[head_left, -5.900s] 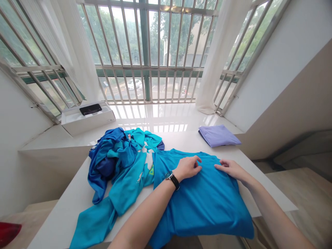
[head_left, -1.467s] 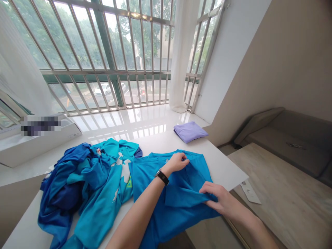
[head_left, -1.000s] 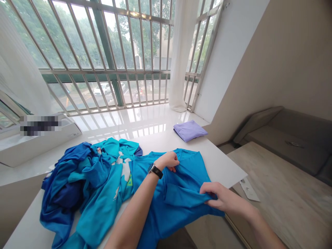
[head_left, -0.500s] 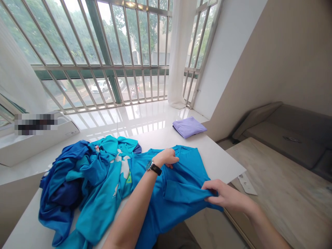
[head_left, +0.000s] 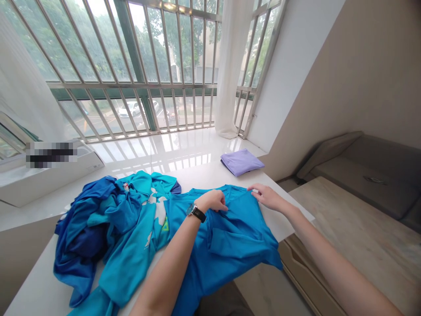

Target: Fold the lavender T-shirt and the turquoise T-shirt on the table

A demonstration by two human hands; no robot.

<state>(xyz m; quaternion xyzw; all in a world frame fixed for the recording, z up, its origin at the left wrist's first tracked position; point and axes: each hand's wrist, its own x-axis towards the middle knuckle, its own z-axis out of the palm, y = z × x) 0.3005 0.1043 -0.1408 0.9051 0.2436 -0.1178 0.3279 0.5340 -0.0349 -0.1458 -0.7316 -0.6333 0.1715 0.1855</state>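
White tabletop [head_left: 286, 217] under barred windows [head_left: 131, 52]: our left grip [head_left: 210, 201] clamped on bright blue T-shirt [head_left: 238, 245], our right grip [head_left: 267, 196] apart, resting on its far edge; folded lilac cloth [head_left: 242, 162] beyond right grip.

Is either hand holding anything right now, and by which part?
The left hand grips the blue T-shirt near its collar; the right hand touches the shirt's shoulder edge, but whether it pinches cannot be told.

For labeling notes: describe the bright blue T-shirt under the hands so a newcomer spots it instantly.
On the white tabletop below the barred metal window, find the left hand and right hand. Under them lies a bright blue T-shirt, spread out, unlike the crumpled blue-and-teal clothes heap touching its left side.
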